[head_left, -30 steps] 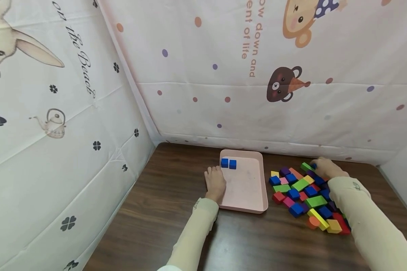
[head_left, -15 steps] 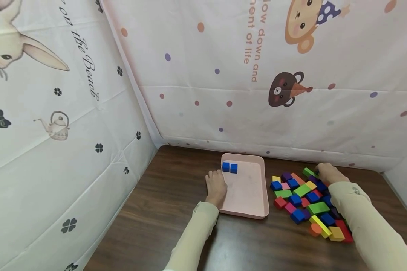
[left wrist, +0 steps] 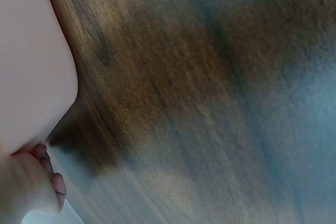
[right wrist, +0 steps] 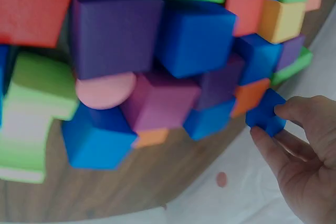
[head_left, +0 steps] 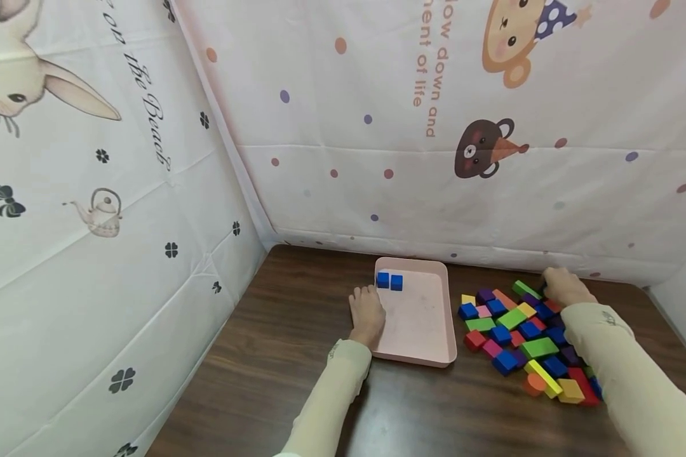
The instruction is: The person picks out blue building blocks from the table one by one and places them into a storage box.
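Note:
My left hand (head_left: 368,314) grips the left rim of a shallow pink tray (head_left: 414,357). In the left wrist view the fingers of that hand (left wrist: 34,179) curl against the tray's outer wall (left wrist: 39,66); its thumb is hidden. Two blue cubes, one (head_left: 382,280) beside the other (head_left: 397,282), sit in the tray's far left corner. At the far right edge of a pile of coloured blocks is my right hand (head_left: 568,287). The right wrist view shows this hand (right wrist: 310,156) pinching a blue block (right wrist: 266,113) between thumb and fingers, close to an orange block (right wrist: 251,96).
Several wooden blocks lie crowded right of the tray, among them a green block (head_left: 539,348), a yellow bar (head_left: 543,379) and an orange cylinder (head_left: 534,384). A printed white cloth (head_left: 331,114) hangs behind and left of the brown table (head_left: 274,355).
My right hand has shifted slightly right, away from the green block at the pile's far end. The left hand and the tray keep their places; the head view has tilted a little.

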The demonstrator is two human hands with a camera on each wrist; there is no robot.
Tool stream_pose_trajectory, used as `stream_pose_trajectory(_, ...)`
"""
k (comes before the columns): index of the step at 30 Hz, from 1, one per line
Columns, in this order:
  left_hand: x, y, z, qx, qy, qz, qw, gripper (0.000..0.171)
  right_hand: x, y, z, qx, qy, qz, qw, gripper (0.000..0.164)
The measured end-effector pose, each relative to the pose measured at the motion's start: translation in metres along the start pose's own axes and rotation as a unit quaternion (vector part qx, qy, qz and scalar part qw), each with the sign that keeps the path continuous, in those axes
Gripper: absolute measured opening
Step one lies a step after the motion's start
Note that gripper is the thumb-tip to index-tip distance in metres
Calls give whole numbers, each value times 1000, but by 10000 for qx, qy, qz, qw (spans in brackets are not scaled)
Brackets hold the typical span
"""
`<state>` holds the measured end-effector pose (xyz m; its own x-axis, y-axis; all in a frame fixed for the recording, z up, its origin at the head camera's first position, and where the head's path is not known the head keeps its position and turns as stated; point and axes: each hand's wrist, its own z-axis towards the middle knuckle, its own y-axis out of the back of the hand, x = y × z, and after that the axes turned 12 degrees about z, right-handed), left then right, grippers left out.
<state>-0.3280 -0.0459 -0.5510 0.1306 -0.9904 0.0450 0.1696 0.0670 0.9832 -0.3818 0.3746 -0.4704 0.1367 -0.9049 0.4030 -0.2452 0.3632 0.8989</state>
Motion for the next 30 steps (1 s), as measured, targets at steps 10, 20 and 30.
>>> stream_pose_trajectory(10,3,5,2,88,99,-122,9998,26,65,22,26,-446,919,-149,9947,31)
stream_pose_trajectory(20,2,4,4,65,154,-264,9995,28,162,3,52,-572,1978,-50,9786,30)
stream_pose_trajectory(30,-1,1,2,4,143,-452,9989,24,222,-54,69,214,2535,-301,9666,26)
